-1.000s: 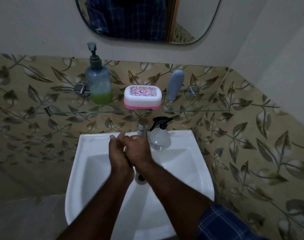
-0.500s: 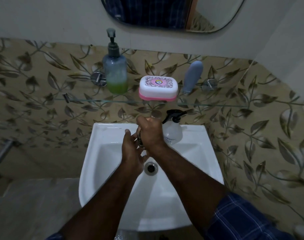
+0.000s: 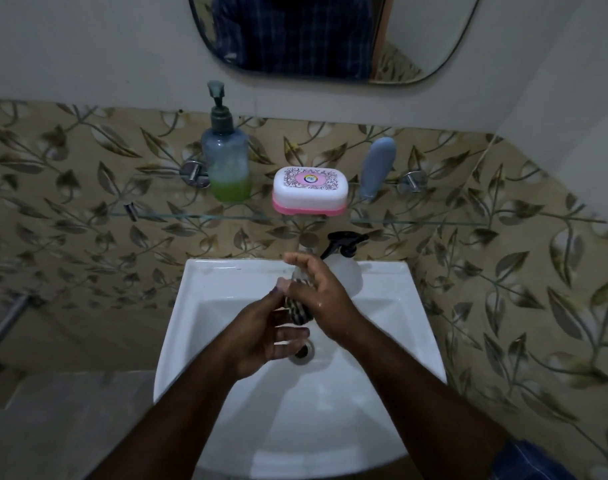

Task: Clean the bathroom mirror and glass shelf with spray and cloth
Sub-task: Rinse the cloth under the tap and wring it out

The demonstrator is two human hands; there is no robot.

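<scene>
Both hands, left hand [image 3: 261, 336] and right hand [image 3: 321, 299], grip a striped cloth [image 3: 297, 308] over the sink [image 3: 382, 341].

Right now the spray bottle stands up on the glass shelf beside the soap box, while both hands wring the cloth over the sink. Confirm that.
Not quite. The head view shows the spray bottle on the sink rim, under the glass shelf, not beside the soap box. Both hands, left hand and right hand, do hold the cloth over the sink.
</scene>
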